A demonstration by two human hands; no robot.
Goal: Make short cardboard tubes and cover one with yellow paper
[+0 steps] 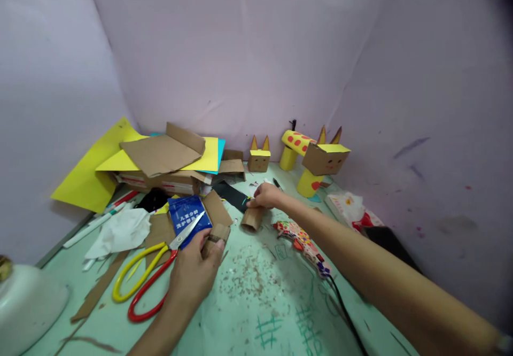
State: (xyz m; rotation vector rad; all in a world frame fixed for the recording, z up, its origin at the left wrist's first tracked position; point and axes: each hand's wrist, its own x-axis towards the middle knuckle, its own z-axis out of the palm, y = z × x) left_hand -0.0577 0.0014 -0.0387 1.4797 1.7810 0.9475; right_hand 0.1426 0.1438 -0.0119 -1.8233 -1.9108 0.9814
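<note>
My left hand (196, 268) is closed around a small piece of brown cardboard (216, 240), thumb on its near side. Beside it lie scissors (173, 245) with one yellow and one red handle, their blades across a blue packet (188, 213). My right hand (266, 196) reaches in from the right with its fingers pinched together. Its fingertips meet the far end of a short brown cardboard tube (251, 221) and the end of a black strip (231, 195); what they grip is hidden. A flower-patterned glue gun (302, 245) lies under my right forearm.
Cardboard and coloured sheets (164, 153) are piled at the back left. A box-headed cardboard animal (325, 159) with a spotted yellow body stands at the back right, near a small eared box (259, 162). Crumpled tissue (120, 233) lies left; a black cord (348, 313) runs toward me.
</note>
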